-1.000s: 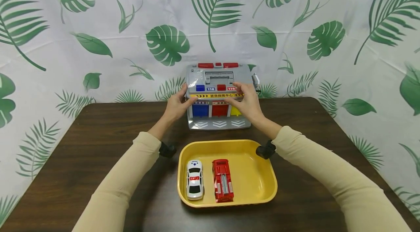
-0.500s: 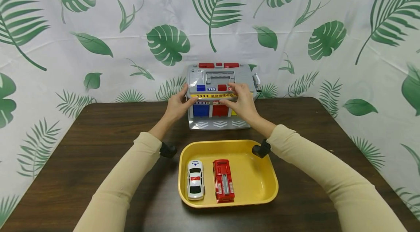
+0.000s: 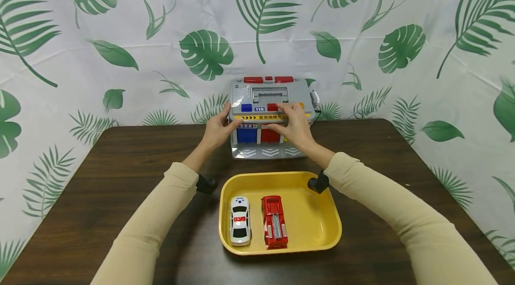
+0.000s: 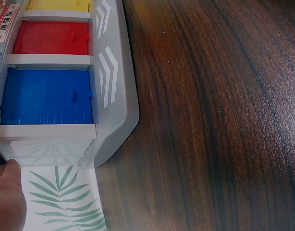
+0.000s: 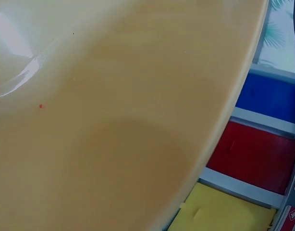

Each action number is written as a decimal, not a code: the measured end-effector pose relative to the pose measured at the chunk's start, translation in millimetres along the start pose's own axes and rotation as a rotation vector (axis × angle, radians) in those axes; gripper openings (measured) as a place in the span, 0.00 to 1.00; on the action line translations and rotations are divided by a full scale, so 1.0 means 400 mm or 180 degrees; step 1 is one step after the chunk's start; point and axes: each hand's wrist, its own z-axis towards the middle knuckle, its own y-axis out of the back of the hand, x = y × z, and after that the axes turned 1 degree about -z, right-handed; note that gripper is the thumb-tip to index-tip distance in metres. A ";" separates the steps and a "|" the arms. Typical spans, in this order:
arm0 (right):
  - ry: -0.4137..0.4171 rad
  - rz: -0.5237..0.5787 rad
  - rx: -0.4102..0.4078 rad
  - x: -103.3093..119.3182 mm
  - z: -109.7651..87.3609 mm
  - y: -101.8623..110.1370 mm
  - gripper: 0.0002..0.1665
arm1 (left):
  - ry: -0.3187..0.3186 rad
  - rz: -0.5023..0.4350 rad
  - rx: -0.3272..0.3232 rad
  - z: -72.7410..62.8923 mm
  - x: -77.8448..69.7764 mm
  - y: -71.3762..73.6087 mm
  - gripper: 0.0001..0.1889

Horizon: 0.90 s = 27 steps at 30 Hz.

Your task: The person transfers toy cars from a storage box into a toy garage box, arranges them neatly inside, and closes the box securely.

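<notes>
- Grey plastic toy garage (image 3: 297, 90) stands at the far edge of the dark wood-grain table (image 3: 120, 186), close to the white leaf-printed cloth (image 3: 161, 61).
- Garage front, from the left: blue plastic door (image 3: 246, 135), red plastic door (image 3: 270, 135), yellow plastic door (image 5: 224, 211); all three down. Grey ramp with white chevrons (image 3: 269, 154) below them.
- Left hand (image 3: 217, 130): at the garage's left front corner, thumb spread from the fingers, thumb reaching over the front. Left wrist view shows a digit against the garage's side edge; the remaining fingers are hidden.
- Right hand (image 3: 297, 127): before the right half of the front, thumb and forefinger spread in a C. Forefinger tip at the small red block (image 3: 272, 107), thumb lower, near the red door. Cannot tell whether either tip touches; other fingers not clear.
- Yellow printed strip (image 3: 261, 117) runs across the front, partly covered by the right hand.
- Shallow yellow plastic tray (image 3: 281, 174) sits on the table on the near side of the garage, apart from it. Inside: white toy car with red lettering (image 3: 240, 209) at left; red toy fire truck with grey ladder (image 3: 271, 206) near the middle, not touching the car.
- Right wrist view: mostly tray; right hand not visible there.
</notes>
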 end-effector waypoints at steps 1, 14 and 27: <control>0.0000 -0.0013 -0.0008 0.000 0.000 -0.001 0.38 | -0.0016 -0.0006 -0.0006 0.005 0.012 -0.001 0.38; 0.0053 -0.0164 -0.0119 0.000 0.001 -0.011 0.38 | -0.0028 0.0082 -0.0086 0.042 0.087 -0.013 0.39; 0.0183 -0.0150 -0.0260 -0.008 0.006 -0.015 0.33 | -0.0018 0.0089 -0.0073 0.041 0.086 -0.009 0.40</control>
